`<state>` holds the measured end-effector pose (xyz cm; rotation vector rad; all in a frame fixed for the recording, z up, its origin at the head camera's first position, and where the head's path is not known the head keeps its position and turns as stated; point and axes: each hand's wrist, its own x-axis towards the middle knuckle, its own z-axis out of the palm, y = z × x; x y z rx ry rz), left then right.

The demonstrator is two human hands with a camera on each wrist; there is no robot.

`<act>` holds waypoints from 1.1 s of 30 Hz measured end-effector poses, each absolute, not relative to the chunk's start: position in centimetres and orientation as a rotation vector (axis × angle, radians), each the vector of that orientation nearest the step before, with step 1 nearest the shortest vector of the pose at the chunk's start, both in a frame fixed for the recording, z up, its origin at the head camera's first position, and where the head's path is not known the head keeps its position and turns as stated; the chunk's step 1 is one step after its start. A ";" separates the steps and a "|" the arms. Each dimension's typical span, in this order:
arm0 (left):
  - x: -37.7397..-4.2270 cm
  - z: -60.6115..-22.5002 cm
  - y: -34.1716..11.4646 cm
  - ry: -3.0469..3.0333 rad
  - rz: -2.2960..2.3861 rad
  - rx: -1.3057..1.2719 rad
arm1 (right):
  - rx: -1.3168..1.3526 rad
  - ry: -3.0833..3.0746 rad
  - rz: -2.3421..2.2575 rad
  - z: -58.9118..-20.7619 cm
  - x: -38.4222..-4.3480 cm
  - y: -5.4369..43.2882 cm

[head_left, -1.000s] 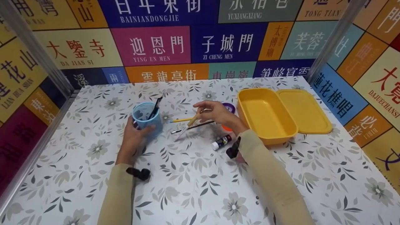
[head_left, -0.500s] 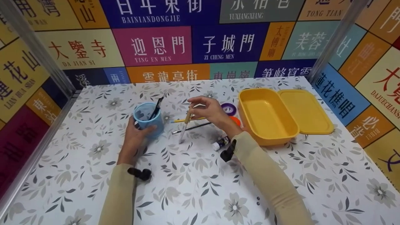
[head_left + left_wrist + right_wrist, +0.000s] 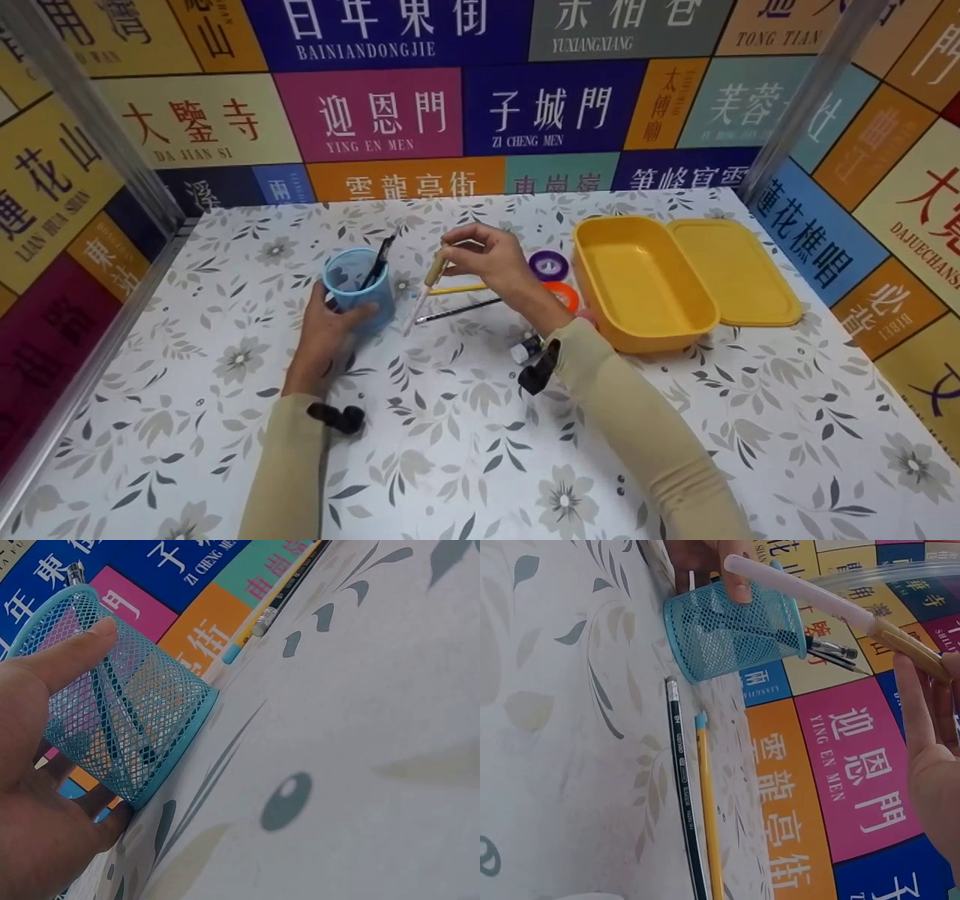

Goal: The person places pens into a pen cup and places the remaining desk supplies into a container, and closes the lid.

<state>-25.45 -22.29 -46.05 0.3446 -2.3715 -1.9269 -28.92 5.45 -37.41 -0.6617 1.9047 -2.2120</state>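
My left hand (image 3: 321,341) grips a light-blue mesh pencil cup (image 3: 375,306) that stands upright on the table. Dark writing sticks (image 3: 377,264) lean inside the cup; the right wrist view shows a clip-topped pen and a sharpened pencil tip (image 3: 855,667) above its rim. To the right of the cup, my right hand (image 3: 499,266) pinches a pen (image 3: 810,596) by its gold end. Its pale pink-white length points down and toward me, above the table. Under that hand lie a yellow pencil (image 3: 707,802) with a blue end and a dark striped pencil (image 3: 684,787).
A white-capped glue stick (image 3: 527,349) lies by the right wrist. Purple (image 3: 548,265) and orange (image 3: 561,295) tape rolls lie beside a yellow box (image 3: 645,279), its lid (image 3: 739,274) to the right. Printed panels (image 3: 367,112) wall the table's back and sides.
My right hand has moved left toward the cup with the pen, uncovering the purple and orange tape rolls. The pen hangs closer to the cup. My left hand keeps its grip on the cup.
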 end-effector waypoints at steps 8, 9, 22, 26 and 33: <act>-25.3 -46.1 -22.4 -2.369 -1.913 0.280 | -0.672 1.862 -2.282 -36.5 -28.7 4.5; -25.3 -46.1 -22.4 -2.373 -1.905 0.290 | -0.661 1.861 -2.301 -36.4 -28.7 4.4; -25.5 -46.0 -22.0 -2.414 -1.879 0.370 | -0.379 1.787 -2.547 -34.6 -28.7 1.9; -25.4 -46.1 -22.1 -2.403 -1.883 0.326 | -0.341 1.855 -2.557 -34.7 -28.7 1.1; -25.3 -46.1 -22.1 -2.371 -1.912 0.314 | -0.359 1.926 -2.503 -35.4 -28.5 0.0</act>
